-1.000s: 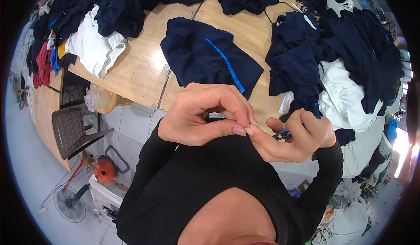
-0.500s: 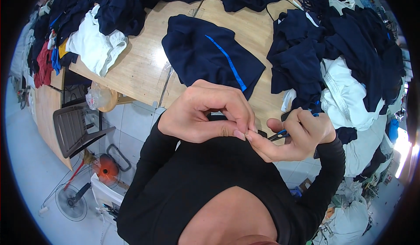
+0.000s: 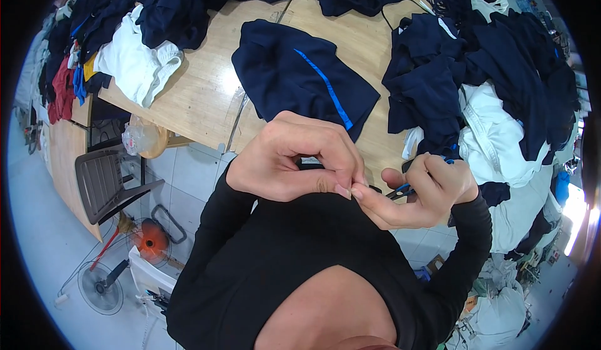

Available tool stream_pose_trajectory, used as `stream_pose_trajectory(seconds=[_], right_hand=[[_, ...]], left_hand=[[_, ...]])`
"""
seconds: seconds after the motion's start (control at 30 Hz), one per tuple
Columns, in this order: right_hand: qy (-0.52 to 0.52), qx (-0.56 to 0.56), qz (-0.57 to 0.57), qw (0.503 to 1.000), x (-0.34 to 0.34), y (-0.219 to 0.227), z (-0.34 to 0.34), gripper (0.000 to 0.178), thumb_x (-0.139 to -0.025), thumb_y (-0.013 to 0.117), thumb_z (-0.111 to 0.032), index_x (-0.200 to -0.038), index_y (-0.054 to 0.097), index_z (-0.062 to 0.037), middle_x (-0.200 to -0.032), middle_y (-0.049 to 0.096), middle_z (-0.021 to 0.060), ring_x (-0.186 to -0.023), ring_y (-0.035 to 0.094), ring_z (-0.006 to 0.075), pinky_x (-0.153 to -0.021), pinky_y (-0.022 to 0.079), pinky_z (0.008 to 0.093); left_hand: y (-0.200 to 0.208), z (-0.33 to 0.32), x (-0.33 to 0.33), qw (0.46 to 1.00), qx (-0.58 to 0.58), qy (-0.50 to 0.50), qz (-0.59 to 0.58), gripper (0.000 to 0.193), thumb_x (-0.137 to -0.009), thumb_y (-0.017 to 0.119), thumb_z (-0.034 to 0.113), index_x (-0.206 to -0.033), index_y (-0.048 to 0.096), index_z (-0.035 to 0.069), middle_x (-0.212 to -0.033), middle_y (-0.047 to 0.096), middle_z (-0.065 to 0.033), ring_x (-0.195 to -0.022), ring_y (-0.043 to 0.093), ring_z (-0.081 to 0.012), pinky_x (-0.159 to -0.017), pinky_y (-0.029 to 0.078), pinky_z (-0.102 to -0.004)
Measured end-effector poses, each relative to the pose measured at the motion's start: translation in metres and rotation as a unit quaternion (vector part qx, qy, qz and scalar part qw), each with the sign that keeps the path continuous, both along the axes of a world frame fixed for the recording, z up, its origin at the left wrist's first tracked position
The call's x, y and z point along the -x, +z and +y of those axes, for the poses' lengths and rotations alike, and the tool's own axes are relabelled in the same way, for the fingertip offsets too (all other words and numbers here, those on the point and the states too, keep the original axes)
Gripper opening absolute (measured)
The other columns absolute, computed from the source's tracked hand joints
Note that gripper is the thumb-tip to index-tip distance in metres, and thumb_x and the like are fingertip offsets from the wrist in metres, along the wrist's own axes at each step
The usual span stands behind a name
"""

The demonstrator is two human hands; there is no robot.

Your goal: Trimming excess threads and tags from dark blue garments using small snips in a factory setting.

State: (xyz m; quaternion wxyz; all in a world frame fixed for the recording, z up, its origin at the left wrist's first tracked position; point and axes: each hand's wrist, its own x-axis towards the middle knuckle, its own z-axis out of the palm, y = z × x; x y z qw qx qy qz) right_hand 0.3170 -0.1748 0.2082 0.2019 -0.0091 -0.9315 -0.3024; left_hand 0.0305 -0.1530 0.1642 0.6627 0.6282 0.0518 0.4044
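My left hand is raised in front of my chest, its thumb and forefinger pinched together on something too small to make out. The index fingertip of my right hand meets that pinch. Curled in the right hand's other fingers is a pair of small scissors, dark with a bit of blue, mostly hidden by the palm. Just beyond the hands, a navy garment piece with a bright blue stripe lies spread on the wooden table.
Navy garments and white garments are heaped on the right. More navy cloth and a white garment lie at the far left. A brown chair and a fan stand on the floor at left.
Hardly anything differs. Both hands keep the same fingertip contact, with only a tiny shift of the right fingers; the garments have not moved.
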Motion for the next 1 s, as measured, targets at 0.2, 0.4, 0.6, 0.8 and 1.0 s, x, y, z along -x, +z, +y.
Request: stream_pose_trajectory(seconds=[0.2, 0.4, 0.6, 0.8, 1.0], right_hand=[[-0.022, 0.019, -0.004, 1.0, -0.0009, -0.0003, -0.0034, 0.054, -0.089, 0.066, 0.012, -0.128, 0.072, -0.0236, -0.139, 0.069, -0.0171, -0.057, 0.042, 0.0115, -0.053, 0.028, 0.0257], [-0.024, 0.038, 0.002, 0.999, 0.0003, 0.0002, -0.004, 0.052, -0.087, 0.067, 0.012, -0.124, 0.073, -0.0234, -0.138, 0.069, -0.0164, -0.058, 0.042, 0.012, -0.055, 0.03, 0.0263], [-0.006, 0.047, 0.005, 0.999, -0.0005, -0.0011, -0.0024, 0.049, -0.085, 0.068, 0.011, -0.121, 0.075, -0.0207, -0.134, 0.07, -0.015, -0.058, 0.042, 0.0125, -0.057, 0.03, 0.0275], [0.012, 0.062, 0.021, 0.998, 0.001, -0.0064, -0.0024, 0.044, -0.086, 0.066, 0.011, -0.12, 0.076, -0.0164, -0.135, 0.07, -0.0125, -0.059, 0.04, 0.0099, -0.055, 0.029, 0.0255], [0.014, 0.073, 0.025, 0.997, 0.0038, -0.0041, -0.002, 0.043, -0.087, 0.065, 0.012, -0.119, 0.076, -0.0138, -0.132, 0.073, -0.01, -0.06, 0.038, 0.0068, -0.054, 0.029, 0.022]], left_hand=[[0.0002, -0.0022, 0.0006, 0.999, 0.021, 0.023, 0.02, 0.016, -0.089, 0.085, -0.007, -0.096, 0.073, 0.0, -0.1, 0.078, -0.0182, -0.097, 0.08, -0.0266, -0.084, 0.066, -0.0346], [-0.0021, -0.0022, 0.0006, 0.999, 0.018, 0.024, 0.02, 0.016, -0.09, 0.085, -0.007, -0.098, 0.073, 0.0, -0.1, 0.078, -0.0175, -0.098, 0.08, -0.0265, -0.085, 0.066, -0.0349], [-0.0025, 0.0002, -0.0002, 0.999, -0.02, 0.033, 0.038, 0.015, -0.088, 0.087, -0.005, -0.095, 0.075, 0.0, -0.096, 0.079, -0.0182, -0.093, 0.082, -0.0268, -0.081, 0.066, -0.0336], [-0.0033, 0.005, -0.0006, 0.998, -0.046, 0.018, 0.03, 0.013, -0.087, 0.088, -0.002, -0.092, 0.076, 0.001, -0.095, 0.081, -0.0182, -0.09, 0.082, -0.0255, -0.077, 0.066, -0.0309], [-0.0021, 0.0038, 0.0, 0.997, -0.04, 0.034, 0.058, 0.013, -0.087, 0.088, -0.002, -0.092, 0.076, 0.001, -0.095, 0.081, -0.0171, -0.091, 0.082, -0.0252, -0.077, 0.066, -0.0316]])
